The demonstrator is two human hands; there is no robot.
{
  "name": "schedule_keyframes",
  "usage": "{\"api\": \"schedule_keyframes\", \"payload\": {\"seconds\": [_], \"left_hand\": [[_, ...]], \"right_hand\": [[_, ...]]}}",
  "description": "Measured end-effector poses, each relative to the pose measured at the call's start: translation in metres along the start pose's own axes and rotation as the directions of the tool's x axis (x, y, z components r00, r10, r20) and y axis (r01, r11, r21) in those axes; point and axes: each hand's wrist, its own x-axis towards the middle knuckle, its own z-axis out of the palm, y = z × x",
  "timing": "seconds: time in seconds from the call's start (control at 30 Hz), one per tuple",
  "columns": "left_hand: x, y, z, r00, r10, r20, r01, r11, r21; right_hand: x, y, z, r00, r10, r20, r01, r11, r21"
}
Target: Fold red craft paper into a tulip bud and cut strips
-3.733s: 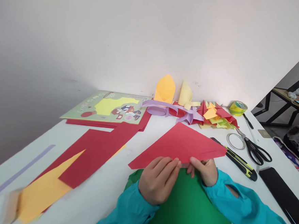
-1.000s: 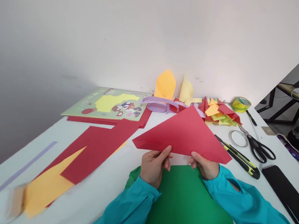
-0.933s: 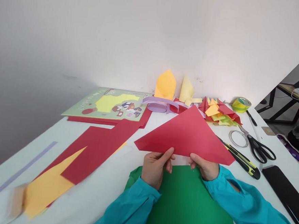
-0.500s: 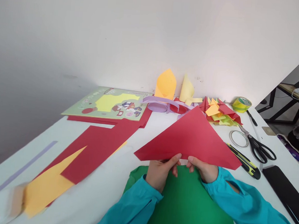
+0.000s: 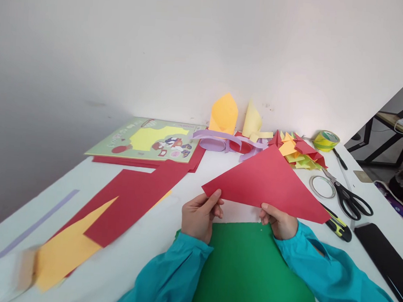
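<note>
Below the hands, a green sheet was spread. Beyond it, red paper was pinched along its near edge by the left hand and right hand, set apart, seemingly against sagging. Scissors were placed rightward, perhaps for easy reach.

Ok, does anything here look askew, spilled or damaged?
Nothing looks spilled, and the held, peaked red paper sheet shows no visible tear. Mildly odd: at left, the cut dark red paper and pointed orange paper overlap unaligned, as if tossed down, near a stray narrow purple paper strip. Faint scuffs also mark the white wall.
</note>
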Motion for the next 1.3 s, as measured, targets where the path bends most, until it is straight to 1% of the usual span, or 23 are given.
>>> {"api": "schedule_keyframes", "payload": {"seconds": [0.13,0.37,0.47,0.6,0.7,0.77,0.8,0.87,0.93,1.0,1.07,1.13,1.17,1.23,1.3], "left_hand": [[0.001,0.001,0.000,1.000,-0.001,-0.005,0.001,1.000,0.005],[0.003,0.000,-0.002,1.000,-0.014,-0.002,0.014,0.999,-0.052],[0.005,0.002,-0.003,0.999,-0.022,-0.036,0.019,0.995,-0.094],[0.007,0.004,-0.004,0.995,0.017,-0.098,-0.027,0.994,-0.101],[0.006,0.004,-0.004,0.994,0.029,-0.108,-0.042,0.992,-0.118],[0.003,0.002,-0.003,0.998,0.013,-0.057,-0.020,0.992,-0.123],[0.001,0.000,-0.002,1.000,0.006,-0.009,-0.007,0.995,-0.103],[-0.005,-0.004,0.000,0.995,0.013,0.102,-0.014,1.000,0.002],[-0.013,-0.008,0.001,0.976,0.058,0.210,-0.092,0.983,0.156],[-0.022,-0.010,0.002,0.947,0.114,0.300,-0.213,0.923,0.321],[-0.029,-0.011,0.002,0.913,0.155,0.377,-0.334,0.815,0.474],[-0.033,-0.011,0.001,0.888,0.162,0.431,-0.409,0.708,0.576],[-0.034,-0.010,0.001,0.879,0.157,0.451,-0.428,0.678,0.598],[-0.034,-0.009,0.000,0.861,0.132,0.491,-0.445,0.660,0.605],[-0.032,-0.008,0.000,0.845,0.101,0.525,-0.449,0.667,0.594]], "right_hand": [[0.000,0.001,0.000,1.000,0.008,-0.001,-0.008,1.000,-0.005],[-0.002,-0.002,0.002,1.000,0.005,0.013,-0.004,1.000,-0.016],[-0.003,-0.005,0.004,1.000,0.018,-0.006,-0.018,1.000,0.009],[-0.003,-0.007,0.008,0.999,-0.001,-0.052,0.002,1.000,0.027],[-0.003,-0.006,0.007,0.999,-0.021,-0.038,0.022,0.999,0.029],[-0.003,-0.005,0.006,1.000,-0.029,-0.004,0.029,0.999,0.017],[-0.003,-0.004,0.005,0.999,-0.040,0.014,0.040,0.999,0.005],[-0.003,-0.002,0.003,0.996,-0.081,0.046,0.083,0.996,-0.038],[-0.004,-0.001,0.002,0.990,-0.112,0.090,0.122,0.986,-0.112],[-0.007,0.000,0.003,0.981,-0.128,0.145,0.155,0.969,-0.194],[-0.010,-0.002,0.005,0.972,-0.127,0.199,0.176,0.952,-0.252],[-0.014,-0.006,0.008,0.965,-0.119,0.232,0.182,0.944,-0.276],[-0.016,-0.008,0.009,0.964,-0.113,0.242,0.181,0.944,-0.276],[-0.018,-0.012,0.012,0.959,-0.105,0.264,0.179,0.944,-0.275],[-0.019,-0.015,0.014,0.952,-0.107,0.286,0.192,0.938,-0.289]]}}
